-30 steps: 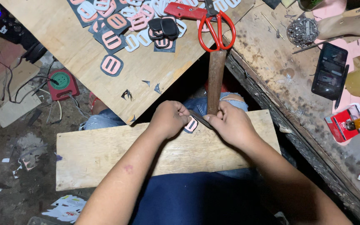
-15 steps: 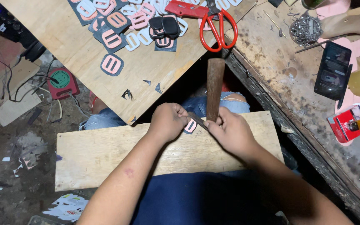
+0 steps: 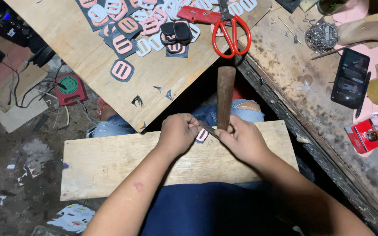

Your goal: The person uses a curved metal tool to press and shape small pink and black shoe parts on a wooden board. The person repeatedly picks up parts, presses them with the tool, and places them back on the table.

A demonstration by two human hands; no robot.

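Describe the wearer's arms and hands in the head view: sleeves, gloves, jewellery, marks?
Both forearms are bare up to the frame edge, no sleeves in view. The left hand and right hand wear no gloves; no rings, watch or bracelet show. The left forearm carries one small reddish mark near its middle. Below the arms lie dark blue cloth and, further out, ripped light blue denim jeans.

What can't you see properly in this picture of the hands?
- Small pink piece, head view: mostly covered by the left hand and right hand, so its shape is unclear.
- Thin blade: its ends vanish under the fingers.
- Wooden handle: its lower end is hidden behind the right hand.
- Pile of pink and white buckle shapes: cut off by the top edge.
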